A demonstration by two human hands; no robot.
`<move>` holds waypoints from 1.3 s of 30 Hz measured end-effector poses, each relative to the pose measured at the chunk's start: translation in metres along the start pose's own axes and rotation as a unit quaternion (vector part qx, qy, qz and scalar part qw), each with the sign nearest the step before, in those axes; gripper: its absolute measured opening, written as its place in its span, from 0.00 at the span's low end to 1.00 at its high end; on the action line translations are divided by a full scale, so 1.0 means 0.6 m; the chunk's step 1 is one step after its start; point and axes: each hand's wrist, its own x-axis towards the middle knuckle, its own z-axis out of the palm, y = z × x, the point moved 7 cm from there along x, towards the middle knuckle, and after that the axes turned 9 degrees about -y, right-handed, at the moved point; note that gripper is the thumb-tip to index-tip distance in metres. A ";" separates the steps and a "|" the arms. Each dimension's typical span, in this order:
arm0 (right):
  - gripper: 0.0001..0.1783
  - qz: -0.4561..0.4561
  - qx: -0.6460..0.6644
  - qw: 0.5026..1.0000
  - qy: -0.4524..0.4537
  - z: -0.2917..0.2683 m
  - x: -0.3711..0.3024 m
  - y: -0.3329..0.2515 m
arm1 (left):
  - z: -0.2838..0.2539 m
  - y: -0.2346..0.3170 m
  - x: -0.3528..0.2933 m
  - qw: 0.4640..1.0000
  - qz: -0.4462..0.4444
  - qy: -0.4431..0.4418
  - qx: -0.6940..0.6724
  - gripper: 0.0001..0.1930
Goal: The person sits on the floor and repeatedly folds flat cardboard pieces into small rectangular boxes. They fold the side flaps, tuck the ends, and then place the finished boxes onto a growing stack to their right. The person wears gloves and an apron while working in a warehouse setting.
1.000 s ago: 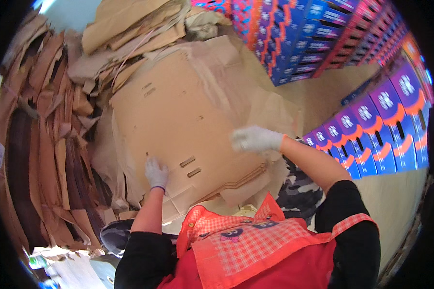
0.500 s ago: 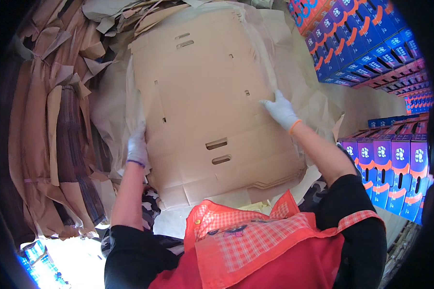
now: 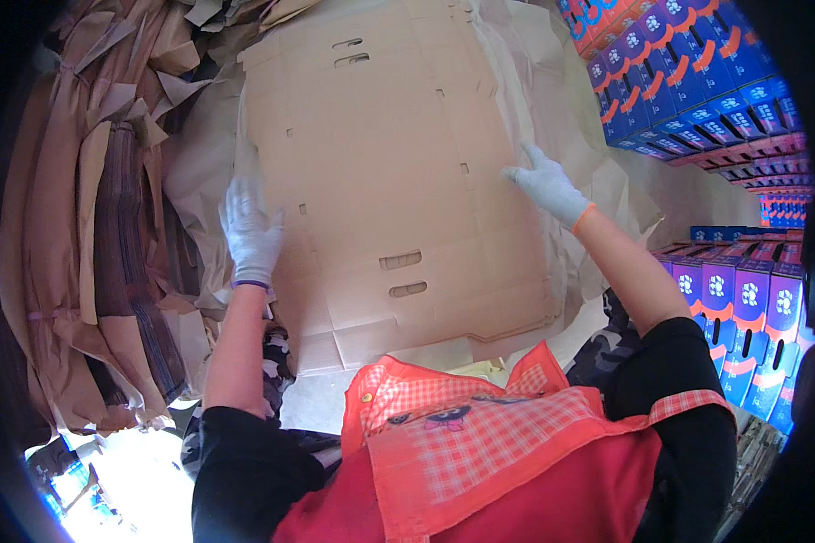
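Observation:
In front of me lies a stack of flat brown cardboard box blanks (image 3: pixel 371 172), with oval hand slots and small square cutouts. My left hand (image 3: pixel 251 233), in a white glove, is at the stack's left edge with its fingers stretched out. My right hand (image 3: pixel 551 188), gloved too, lies along the right edge, thumb apart from the fingers. Neither hand grips anything that I can see. Crumpled brown wrapping paper (image 3: pixel 204 172) surrounds the stack on both sides.
Bundles of folded brown cardboard (image 3: pixel 127 244) stand at the left, with torn paper around them. Blue and orange printed boxes (image 3: pixel 684 90) are piled at the far right, and more purple and blue boxes (image 3: pixel 750 299) stand nearer on the right.
My left hand has moved up and its fingers have spread. The right hand has shifted slightly right and up. The top blank's slots and lower edge sit slightly higher in view.

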 end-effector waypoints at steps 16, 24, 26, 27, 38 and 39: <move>0.51 0.111 0.006 0.992 0.052 0.067 0.046 0.044 | 0.160 -0.080 -0.032 0.873 -0.326 -0.153 -0.330 0.39; 0.39 0.026 0.223 0.973 -0.044 -0.027 -0.020 0.040 | 0.030 -0.052 -0.075 0.600 -0.280 -0.151 -0.734 0.26; 0.30 0.070 0.483 0.840 -0.238 -0.010 -0.041 0.039 | 0.007 -0.020 -0.089 0.449 -0.323 -0.215 -0.805 0.27; 0.29 0.088 0.452 0.865 -0.200 -0.019 -0.044 0.048 | 0.000 -0.015 -0.092 0.490 -0.354 -0.211 -0.768 0.27; 0.38 -0.243 -0.137 0.953 0.120 0.201 -0.044 -0.076 | 0.145 0.180 -0.036 0.977 -0.160 -0.127 -0.065 0.31; 0.33 -0.308 -0.044 0.946 0.090 0.154 -0.041 -0.065 | 0.106 0.152 -0.042 0.991 -0.085 -0.094 -0.042 0.31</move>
